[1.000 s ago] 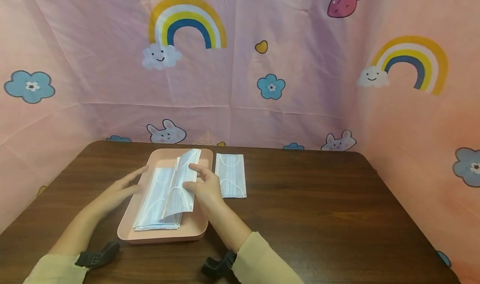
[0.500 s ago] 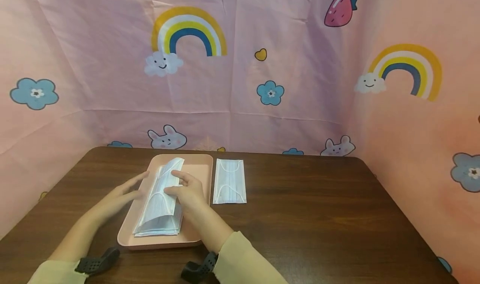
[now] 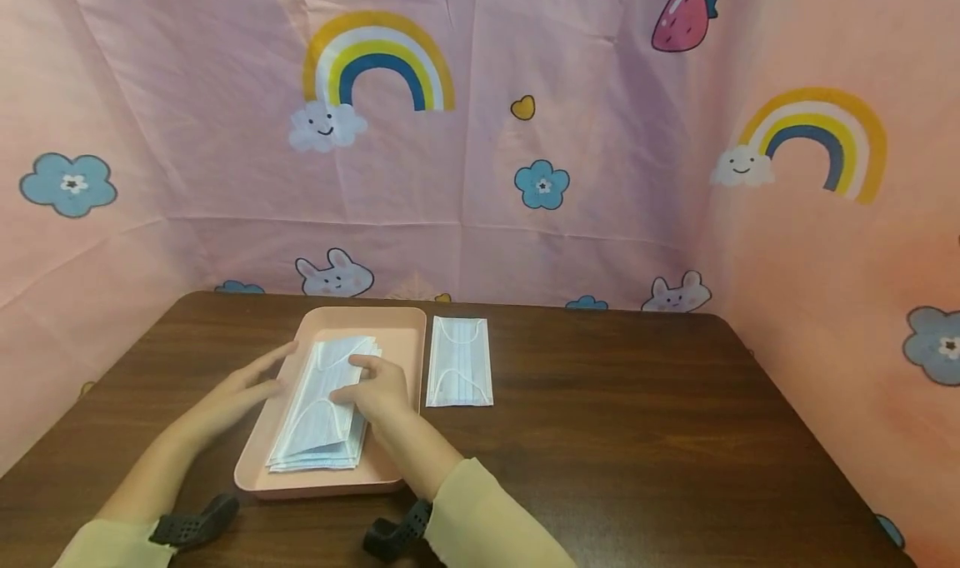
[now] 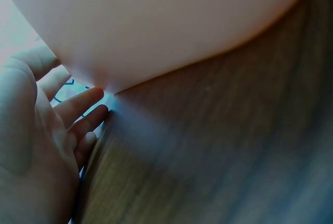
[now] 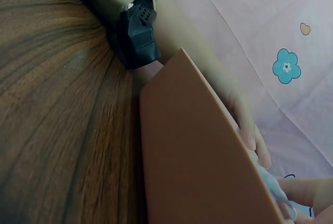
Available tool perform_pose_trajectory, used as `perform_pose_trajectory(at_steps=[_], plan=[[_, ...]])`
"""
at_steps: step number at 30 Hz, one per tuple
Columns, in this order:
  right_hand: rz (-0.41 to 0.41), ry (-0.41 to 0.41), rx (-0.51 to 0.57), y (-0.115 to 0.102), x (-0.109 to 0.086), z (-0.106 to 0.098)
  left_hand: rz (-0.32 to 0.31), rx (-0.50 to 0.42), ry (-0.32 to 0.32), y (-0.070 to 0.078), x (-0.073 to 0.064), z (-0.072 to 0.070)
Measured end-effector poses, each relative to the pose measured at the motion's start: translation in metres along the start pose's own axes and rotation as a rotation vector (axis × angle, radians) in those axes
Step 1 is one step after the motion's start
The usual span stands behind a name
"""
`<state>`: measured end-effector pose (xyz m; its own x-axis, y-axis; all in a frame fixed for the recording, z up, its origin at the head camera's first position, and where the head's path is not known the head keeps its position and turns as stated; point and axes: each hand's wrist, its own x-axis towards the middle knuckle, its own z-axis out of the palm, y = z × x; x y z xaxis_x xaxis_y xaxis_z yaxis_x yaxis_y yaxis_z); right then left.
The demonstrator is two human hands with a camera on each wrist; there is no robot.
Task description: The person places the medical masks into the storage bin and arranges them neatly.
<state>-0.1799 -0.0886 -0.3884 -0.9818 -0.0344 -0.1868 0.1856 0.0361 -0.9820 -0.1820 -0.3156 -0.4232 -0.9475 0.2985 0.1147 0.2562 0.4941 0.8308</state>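
Observation:
In the head view, several pale blue pleated face masks (image 3: 318, 414) with white ear loops lie stacked in a pink tray (image 3: 405, 335). My right hand (image 3: 382, 391) reaches over the tray's right side and pinches the right edge of the top mask, whose lower end stands slightly off the pile. My left hand (image 3: 236, 397) rests at the tray's left rim with fingers extended and spread. In the left wrist view its fingertips (image 4: 99, 94) meet the tray's outer wall (image 4: 156, 31). The right wrist view shows the tray's side, which partly hides the right-hand fingers.
A single face mask (image 3: 459, 361) lies on the dark wooden table (image 3: 637, 435) just right of the tray. A pink patterned cloth (image 3: 600, 176) hangs behind and beside the table. Both wrists wear black devices (image 3: 197, 522).
My right hand has moved left with the mask it pinches and lowered it onto the stack in the tray. The left hand stays at the tray's left rim.

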Motion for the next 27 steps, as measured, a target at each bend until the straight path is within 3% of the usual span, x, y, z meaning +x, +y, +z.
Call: perform_pose_trajectory(at_steps=[8, 11, 19, 27], plan=[[-0.018, 0.030, -0.066, 0.004, 0.005, -0.007, 0.008, 0.025, 0.007, 0.003, 0.002, 0.000], [-0.035, 0.023, -0.164, 0.004, 0.006, -0.007, 0.000, 0.019, 0.004, 0.004, 0.002, -0.001], [-0.062, -0.063, -0.472, 0.001, 0.007, -0.012, -0.022, -0.018, 0.002, 0.003, 0.002, -0.002], [-0.061, -0.148, -0.567, -0.003, 0.008, -0.020, -0.037, -0.021, -0.010, 0.006, 0.001, -0.003]])
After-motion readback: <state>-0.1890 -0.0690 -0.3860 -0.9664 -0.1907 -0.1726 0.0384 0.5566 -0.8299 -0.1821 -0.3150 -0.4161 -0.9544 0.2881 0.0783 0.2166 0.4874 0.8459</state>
